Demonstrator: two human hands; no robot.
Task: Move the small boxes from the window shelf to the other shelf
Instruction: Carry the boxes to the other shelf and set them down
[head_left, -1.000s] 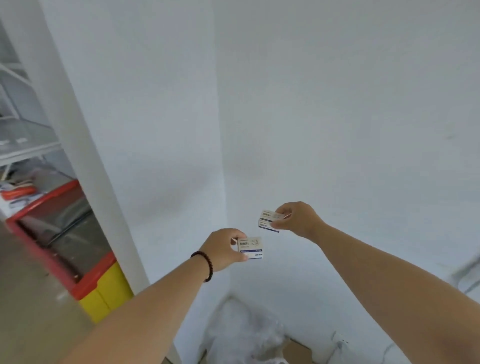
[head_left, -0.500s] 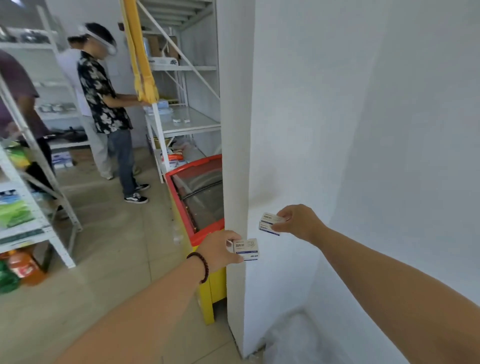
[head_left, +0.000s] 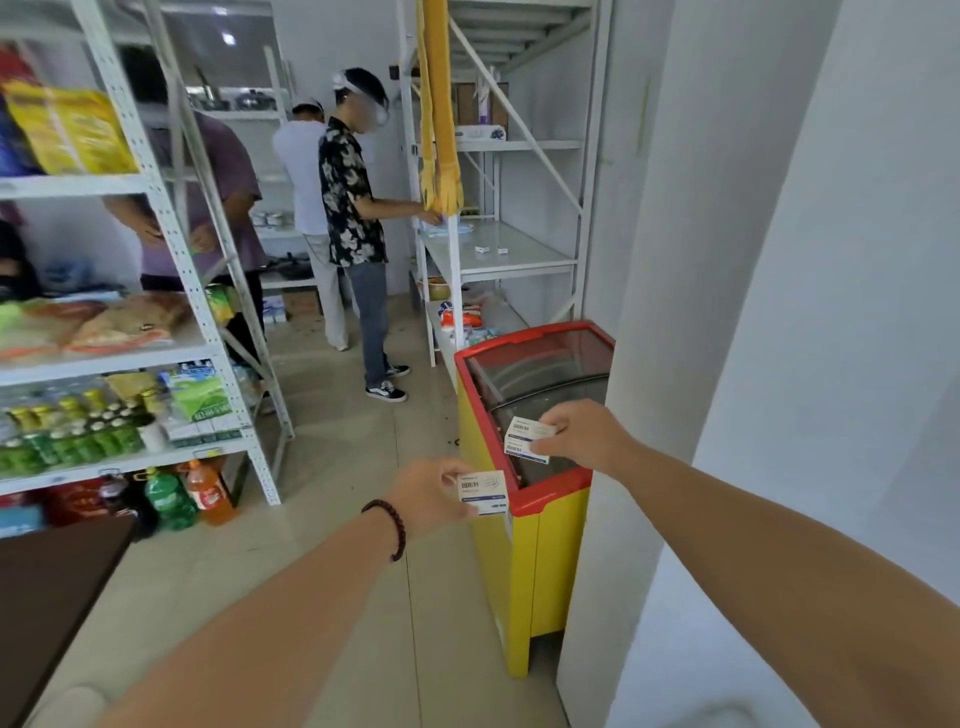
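Both arms extended fwd, hands at mid-frame. Left hand (head_left: 428, 493), dark bead bracelet (head_left: 390, 527) on wrist, grip closed on one small white box (head_left: 484, 492); thumb on the box's left edge, printed face toward camera, box roughly level. Right hand (head_left: 584, 439) sits higher and to the right, grip closed on a stack of two white boxes (head_left: 527, 439), one on top of the other, fingers pinching the stack's right end. The two hands are near each other but not touching; boxes apart.

Both loads are held in the air over the near corner of a chest freezer (head_left: 524, 561): yellow body, red rim, glass sliding lid. Freezer stands against a white pillar (head_left: 649, 364) at right.

Behind freezer: white metal shelf unit (head_left: 519, 260), w/ two small white boxes on shelf (head_left: 491, 250) lying on its middle level, well apart from the hands. Yellow strap (head_left: 439, 119) hangs in front of that unit.

Person in patterned dark shirt (head_left: 350, 197) stands at the unit's left end, arm reaching to the shelf. Two more people behind; details unclear.

Left side: grocery rack (head_left: 171, 249) w/ snack bags, cans, bottles. Dark desk (head_left: 47, 587) corner at lower left. Floor tiled, beige.
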